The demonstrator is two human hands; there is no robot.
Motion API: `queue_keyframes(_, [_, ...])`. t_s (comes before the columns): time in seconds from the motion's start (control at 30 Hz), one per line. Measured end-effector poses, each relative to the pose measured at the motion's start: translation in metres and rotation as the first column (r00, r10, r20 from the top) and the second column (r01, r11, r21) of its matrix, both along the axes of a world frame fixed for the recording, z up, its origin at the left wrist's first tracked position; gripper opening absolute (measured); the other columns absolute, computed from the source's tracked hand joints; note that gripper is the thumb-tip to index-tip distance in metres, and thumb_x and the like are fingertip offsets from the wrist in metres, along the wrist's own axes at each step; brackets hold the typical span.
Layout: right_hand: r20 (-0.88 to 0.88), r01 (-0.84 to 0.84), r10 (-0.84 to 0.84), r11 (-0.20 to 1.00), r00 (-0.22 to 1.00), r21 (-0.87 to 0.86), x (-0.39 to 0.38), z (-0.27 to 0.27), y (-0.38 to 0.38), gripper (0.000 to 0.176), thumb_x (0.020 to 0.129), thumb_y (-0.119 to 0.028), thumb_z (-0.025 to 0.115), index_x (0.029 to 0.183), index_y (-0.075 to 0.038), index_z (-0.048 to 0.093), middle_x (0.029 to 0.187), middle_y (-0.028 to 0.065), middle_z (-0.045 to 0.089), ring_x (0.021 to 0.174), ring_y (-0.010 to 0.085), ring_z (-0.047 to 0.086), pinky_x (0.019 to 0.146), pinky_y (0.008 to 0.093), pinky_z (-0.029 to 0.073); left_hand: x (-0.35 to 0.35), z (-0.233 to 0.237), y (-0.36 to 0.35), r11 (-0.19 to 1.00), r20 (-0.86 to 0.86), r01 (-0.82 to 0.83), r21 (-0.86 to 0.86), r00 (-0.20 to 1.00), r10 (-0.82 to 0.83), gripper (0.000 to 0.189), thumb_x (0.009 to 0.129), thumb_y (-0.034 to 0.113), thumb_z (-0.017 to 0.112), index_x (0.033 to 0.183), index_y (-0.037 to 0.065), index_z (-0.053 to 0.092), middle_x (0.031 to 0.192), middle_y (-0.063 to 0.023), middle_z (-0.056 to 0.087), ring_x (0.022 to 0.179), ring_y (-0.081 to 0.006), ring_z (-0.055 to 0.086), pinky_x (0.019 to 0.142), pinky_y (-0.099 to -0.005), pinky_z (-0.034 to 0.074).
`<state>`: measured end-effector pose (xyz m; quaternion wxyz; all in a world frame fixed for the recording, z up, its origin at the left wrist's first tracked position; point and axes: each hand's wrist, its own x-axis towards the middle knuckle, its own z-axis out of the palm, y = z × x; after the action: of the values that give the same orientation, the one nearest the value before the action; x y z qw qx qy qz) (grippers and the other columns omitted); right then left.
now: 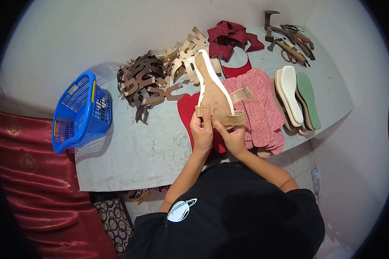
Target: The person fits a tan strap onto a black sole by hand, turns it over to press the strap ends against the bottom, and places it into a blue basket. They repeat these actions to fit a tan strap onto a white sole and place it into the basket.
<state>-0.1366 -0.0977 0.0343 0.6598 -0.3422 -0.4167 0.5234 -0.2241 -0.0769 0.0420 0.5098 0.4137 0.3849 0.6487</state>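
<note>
Near the table's front edge, both my hands hold up a half-made sandal (pixel 212 88), its tan underside facing me and a white rim running round it. Its woven-look beige straps wrap the lower end, and another strap end sticks out at the right. My left hand (pixel 202 133) grips the lower left side, thumb pressed on the underside. At the lower right, my right hand (pixel 232 137) pinches beside the strap, its thumb also on the sole. Under and behind the hands lie red sole-shaped pieces (pixel 186 113) and a stack of pink speckled pieces (pixel 262 110).
Dark brown straps (pixel 145 77) and beige straps (pixel 183 54) are heaped behind, near dark red strap pieces (pixel 229 38). A blue basket (pixel 87 113) stands left. White soles (pixel 290 95) and green soles (pixel 307 101) lie right, below hammers and other hand tools (pixel 289 45).
</note>
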Motion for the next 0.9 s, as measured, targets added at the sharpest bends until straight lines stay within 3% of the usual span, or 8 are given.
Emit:
queue_keyframes(0.13, [0.008,-0.028,0.028,0.999,1.000,-0.028,0.001,0.000,-0.003,0.027,0.077,-0.003,0.062,0.101,0.002,0.051,0.096,0.0075,0.058,0.088,0.0132,0.056,0.077,0.0256,0.045,0.000,0.003,-0.003,1.000,-0.021,-0.015,0.022,1.000,0.015,0.028,0.089,0.019,0.047,0.107,-0.003,0.047,0.099,-0.0080,0.056,0.086,-0.0105,0.054,0.074,-0.0234,0.044])
queue_keyframes(0.33, [0.030,-0.219,0.218,0.974,0.975,0.054,0.010,-0.004,-0.008,0.052,0.074,-0.007,0.067,0.117,0.000,0.038,0.109,0.0093,0.049,0.101,0.0148,0.049,0.085,0.0288,0.041,-0.011,0.012,-0.004,1.000,0.020,0.030,0.006,0.999,-0.030,0.026,0.089,0.017,0.046,0.107,-0.003,0.047,0.098,-0.0083,0.057,0.085,-0.0106,0.055,0.074,-0.0236,0.045])
queue_keyframes(0.43, [0.051,-0.268,0.263,0.946,0.963,0.185,0.027,-0.017,-0.004,0.062,0.078,-0.029,0.064,0.121,0.000,0.031,0.115,0.0117,0.043,0.108,0.0176,0.043,0.092,0.0321,0.035,-0.017,0.021,-0.007,0.998,-0.031,0.014,0.057,0.999,-0.013,0.025,0.089,0.015,0.046,0.106,-0.004,0.048,0.098,-0.0081,0.057,0.085,-0.0105,0.055,0.074,-0.0235,0.045])
queue_keyframes(0.53, [-0.117,-0.302,0.333,0.927,0.936,0.222,0.041,-0.013,0.006,0.078,0.079,-0.057,0.046,0.125,0.002,0.024,0.123,0.0124,0.038,0.115,0.0209,0.038,0.095,0.0351,0.032,-0.025,0.025,-0.009,0.999,-0.041,0.015,0.039,0.999,-0.014,0.022,0.088,0.013,0.049,0.103,-0.003,0.049,0.095,-0.0065,0.057,0.084,-0.0095,0.053,0.074,-0.0229,0.043])
queue_keyframes(0.57, [-0.148,-0.308,0.342,0.927,0.928,0.213,0.047,-0.007,0.010,0.072,0.085,-0.054,0.035,0.126,0.004,0.026,0.121,0.0146,0.042,0.112,0.0226,0.042,0.095,0.0363,0.034,-0.026,0.025,-0.010,0.999,-0.043,0.024,0.023,0.999,-0.022,0.021,0.087,0.012,0.050,0.102,-0.003,0.049,0.094,-0.0058,0.057,0.084,-0.0090,0.052,0.075,-0.0226,0.043])
queue_keyframes(0.7, [-0.516,-0.468,0.380,0.882,0.767,-0.046,0.061,0.032,0.021,0.054,0.091,-0.039,0.032,0.122,0.005,0.038,0.116,0.0169,0.049,0.107,0.0219,0.047,0.094,0.0368,0.036,-0.022,0.024,-0.013,0.999,-0.141,0.027,0.046,0.990,-0.021,0.021,0.087,0.011,0.051,0.102,-0.003,0.049,0.093,-0.0060,0.057,0.084,-0.0093,0.052,0.075,-0.0228,0.042])
queue_keyframes(0.8, [-0.337,-0.460,0.404,0.882,0.850,-0.104,0.063,0.031,0.022,0.049,0.091,-0.033,0.037,0.121,0.005,0.040,0.116,0.0149,0.049,0.107,0.0190,0.048,0.091,0.0318,0.038,-0.019,0.023,-0.014,0.998,-0.203,0.011,0.064,0.979,0.002,0.019,0.086,0.011,0.051,0.101,-0.003,0.049,0.091,-0.0057,0.057,0.083,-0.0091,0.052,0.074,-0.0227,0.042])
queue_keyframes(0.9, [-0.271,-0.399,0.379,0.917,0.885,-0.018,0.051,0.037,0.014,0.044,0.090,-0.025,0.044,0.122,0.005,0.039,0.116,0.0127,0.050,0.106,0.0161,0.048,0.091,0.0289,0.038,-0.018,0.024,-0.015,0.997,-0.242,-0.014,0.078,0.970,0.032,0.016,0.086,0.010,0.051,0.097,-0.002,0.050,0.088,-0.0047,0.057,0.080,-0.0082,0.052,0.072,-0.0220,0.041])
